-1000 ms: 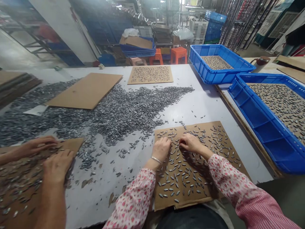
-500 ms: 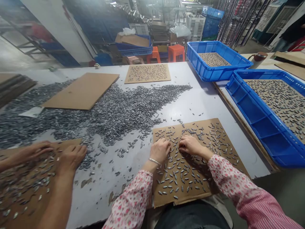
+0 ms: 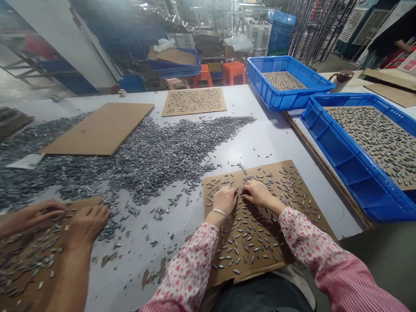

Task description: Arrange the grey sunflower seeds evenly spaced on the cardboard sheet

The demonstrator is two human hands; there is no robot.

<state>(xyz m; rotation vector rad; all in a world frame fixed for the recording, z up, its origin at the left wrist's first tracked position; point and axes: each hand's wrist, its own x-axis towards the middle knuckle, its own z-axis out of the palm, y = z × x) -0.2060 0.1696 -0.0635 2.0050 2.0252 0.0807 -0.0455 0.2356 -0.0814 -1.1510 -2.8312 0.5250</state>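
Both of my hands rest over the upper part of a brown cardboard sheet scattered with small grey spindle-shaped metal pieces. My left hand, a bangle at its wrist, has its fingers curled together at the sheet. Just to its right, my right hand is closed too, thumb and fingers pinched low among the pieces. Whatever lies between the fingertips of either hand is too small or hidden to name. Beyond the sheet spreads a large pile of the same pieces.
At left, a co-worker's hands are over another covered cardboard sheet. A bare cardboard sheet lies on the pile, and a covered one lies behind. Two blue crates with covered sheets stand at right, near a mug.
My left hand has moved slightly right and closer to my right hand. The view has shifted a little. The co-worker's hands remain over their sheet.
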